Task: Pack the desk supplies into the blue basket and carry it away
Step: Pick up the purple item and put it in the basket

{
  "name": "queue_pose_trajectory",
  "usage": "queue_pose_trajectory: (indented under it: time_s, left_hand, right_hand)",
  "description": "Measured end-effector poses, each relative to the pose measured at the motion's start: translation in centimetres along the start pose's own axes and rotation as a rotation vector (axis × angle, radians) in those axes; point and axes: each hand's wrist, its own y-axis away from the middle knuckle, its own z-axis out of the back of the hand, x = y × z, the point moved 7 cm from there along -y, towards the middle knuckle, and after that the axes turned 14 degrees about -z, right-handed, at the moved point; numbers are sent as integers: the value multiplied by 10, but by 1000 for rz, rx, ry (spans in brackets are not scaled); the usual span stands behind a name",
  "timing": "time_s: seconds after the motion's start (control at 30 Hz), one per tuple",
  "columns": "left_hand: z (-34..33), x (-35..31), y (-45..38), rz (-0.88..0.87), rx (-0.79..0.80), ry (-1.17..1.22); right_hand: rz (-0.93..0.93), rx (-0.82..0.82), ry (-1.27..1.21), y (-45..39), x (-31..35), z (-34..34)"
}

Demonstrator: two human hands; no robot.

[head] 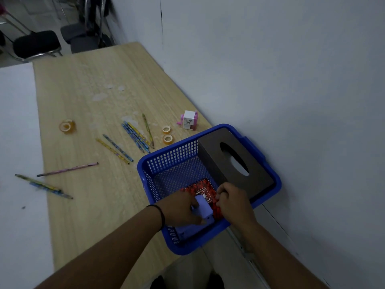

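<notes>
**Both hands inside the blue basket, supplies still scattered on the bench**

The blue basket (166,161) sits at the near right corner of the wooden bench (83,101), close to the grey wall, its near end overhanging the bench edge. A dark brown tissue box (233,157) fills the basket's right side, its oval opening facing up. On the basket floor lies a red patterned notebook (201,189) with a spiral binding along its far edge.

The left hand (179,209) reaches into the basket and is closed around a lilac stapler (203,207) (a black band circles that wrist), holding it over the near part of the notebook. The right hand (233,200) is curled, fingertips pressed against the notebook's right edge; whether it truly grips the cover cannot be told.

Outside the basket, a pink and white pencil sharpener (189,120) stands just beyond the far rim. Two small tape rolls (167,134) lie beside it, and a larger tape roll (67,126) rests well apart to the left. A cluster of patterned pencils (135,135) lies mid-bench, with a few more pencils (44,185) near the left edge.
</notes>
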Motion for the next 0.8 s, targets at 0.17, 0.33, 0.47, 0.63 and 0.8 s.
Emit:
queue_pose_trajectory:
  time_s: [0.17,0.33,0.47,0.63,0.8]
  left_hand:
    - [4,-6,1,-24,19,-51]
    - [4,-6,3,-36,39,-20]
    - [14,-2,5,-13,-44,51]
    - [29,4,6,1,-230,102]
    - [49,7,16,19,-456,145]
  right_hand:
    - [-36,46,-45,1,0,3]
    - [-166,198,-283,2,2,7]
    - [-202,142,-468,4,8,29]
    - [-168,25,-399,-2,15,48]
    - [-35,-24,-143,-4,35,45]
